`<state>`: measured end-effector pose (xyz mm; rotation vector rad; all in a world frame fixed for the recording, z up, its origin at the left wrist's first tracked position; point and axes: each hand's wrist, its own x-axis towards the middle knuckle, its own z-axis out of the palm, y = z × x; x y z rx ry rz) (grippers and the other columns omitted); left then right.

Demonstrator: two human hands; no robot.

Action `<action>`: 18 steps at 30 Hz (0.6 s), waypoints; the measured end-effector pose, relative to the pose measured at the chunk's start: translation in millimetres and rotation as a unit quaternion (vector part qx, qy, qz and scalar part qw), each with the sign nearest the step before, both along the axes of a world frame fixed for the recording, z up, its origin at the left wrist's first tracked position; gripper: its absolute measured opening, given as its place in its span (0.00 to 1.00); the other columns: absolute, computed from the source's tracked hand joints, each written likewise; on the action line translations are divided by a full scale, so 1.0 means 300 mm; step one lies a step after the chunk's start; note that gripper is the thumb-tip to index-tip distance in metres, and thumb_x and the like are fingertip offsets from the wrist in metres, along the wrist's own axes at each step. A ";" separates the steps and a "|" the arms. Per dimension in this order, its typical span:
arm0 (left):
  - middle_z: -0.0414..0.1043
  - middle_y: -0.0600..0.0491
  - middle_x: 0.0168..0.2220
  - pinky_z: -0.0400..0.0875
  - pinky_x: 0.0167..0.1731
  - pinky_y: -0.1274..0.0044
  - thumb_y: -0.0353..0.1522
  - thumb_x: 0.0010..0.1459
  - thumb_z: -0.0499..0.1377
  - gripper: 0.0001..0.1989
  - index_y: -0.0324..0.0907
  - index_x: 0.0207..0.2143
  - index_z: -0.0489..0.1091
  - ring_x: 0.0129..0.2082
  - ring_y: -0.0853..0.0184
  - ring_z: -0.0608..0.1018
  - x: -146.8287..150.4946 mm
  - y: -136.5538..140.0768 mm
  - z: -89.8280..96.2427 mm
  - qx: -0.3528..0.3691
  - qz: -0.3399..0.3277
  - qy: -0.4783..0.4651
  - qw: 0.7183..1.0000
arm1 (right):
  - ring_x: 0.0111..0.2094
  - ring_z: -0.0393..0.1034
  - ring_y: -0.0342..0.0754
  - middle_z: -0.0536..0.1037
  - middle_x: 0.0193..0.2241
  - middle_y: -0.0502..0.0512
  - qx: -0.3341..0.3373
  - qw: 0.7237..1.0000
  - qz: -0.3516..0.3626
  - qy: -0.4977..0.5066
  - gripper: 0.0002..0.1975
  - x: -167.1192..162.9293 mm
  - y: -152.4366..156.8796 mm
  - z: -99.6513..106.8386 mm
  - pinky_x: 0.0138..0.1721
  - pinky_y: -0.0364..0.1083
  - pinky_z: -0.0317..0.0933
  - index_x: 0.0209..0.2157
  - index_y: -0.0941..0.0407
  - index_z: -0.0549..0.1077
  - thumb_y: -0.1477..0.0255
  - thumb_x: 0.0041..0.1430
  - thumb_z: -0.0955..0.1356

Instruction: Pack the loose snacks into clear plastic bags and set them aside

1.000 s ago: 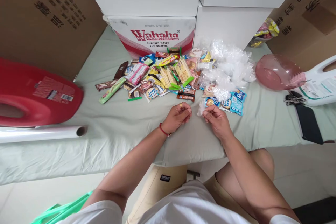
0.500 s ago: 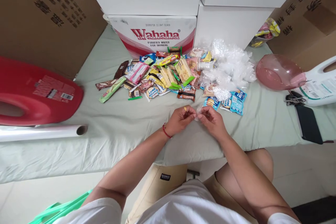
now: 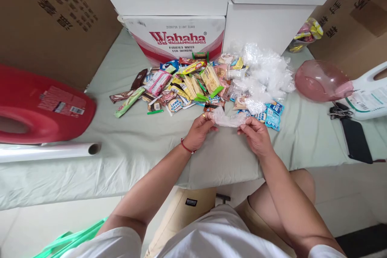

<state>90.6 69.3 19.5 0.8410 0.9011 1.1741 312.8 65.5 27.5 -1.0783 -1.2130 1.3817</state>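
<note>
Green bag (image 3: 75, 238): at the lower left of our view, well to the near left of the snack pile (image 3: 190, 88).
White roll (image 3: 48, 152): on the cloth-covered tabletop (image 3: 145, 153), to the near left of the snack pile, with its hollow end turned rightward.
Left hand (image 3: 198, 131): just on the near side of the snack pile, thumb and fingers drawn into a pinch on one end of the clear film; a red cord (image 3: 187, 146) circles our wrist.
Right hand (image 3: 258, 135): to the near right of the snack pile, thumb and forefinger pinched on the film's other end, the remaining fingers curled.
Clear film (image 3: 228, 119): stretched between our hands, in front of the snack pile's near right side; whether it is a bag or a loose sheet, we cannot tell.
Just changed: half a second ago our hands met over a small crumple; now they stand apart with the film drawn out, so we judge its edge is easier to get at.
Sky-blue packet (image 3: 273, 116): lying to the near right of the snack pile.
Clear plastic heap (image 3: 266, 74): crumpled against the snack pile's right side, over some packets there.
Wahaha box (image 3: 178, 38): directly behind the snack pile.
</note>
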 end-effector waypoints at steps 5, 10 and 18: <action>0.74 0.51 0.50 0.79 0.33 0.76 0.48 0.46 0.75 0.34 0.46 0.49 0.67 0.43 0.65 0.77 0.008 -0.007 0.012 -0.036 -0.004 -0.034 0.999 | 0.32 0.66 0.47 0.73 0.29 0.51 0.121 0.985 0.005 -0.127 0.16 -0.024 -0.022 0.004 0.35 0.46 0.63 0.28 0.53 0.73 0.57 0.62 0.74; 0.75 0.54 0.33 0.73 0.25 0.80 0.47 0.45 0.76 0.28 0.40 0.40 0.72 0.28 0.72 0.75 0.001 0.013 -0.001 -0.041 0.033 -0.014 0.999 | 0.30 0.67 0.46 0.73 0.29 0.50 0.076 0.991 0.046 -0.101 0.16 -0.024 -0.014 -0.010 0.32 0.46 0.63 0.28 0.53 0.73 0.57 0.61 0.74; 0.69 0.60 0.22 0.65 0.21 0.79 0.51 0.53 0.70 0.24 0.42 0.32 0.68 0.20 0.73 0.69 0.008 -0.003 -0.020 0.017 0.024 0.137 0.990 | 0.43 0.71 0.56 0.79 0.38 0.57 0.347 0.875 -0.114 -0.317 0.07 -0.025 -0.085 0.049 0.50 0.58 0.64 0.38 0.49 0.76 0.61 0.64 0.73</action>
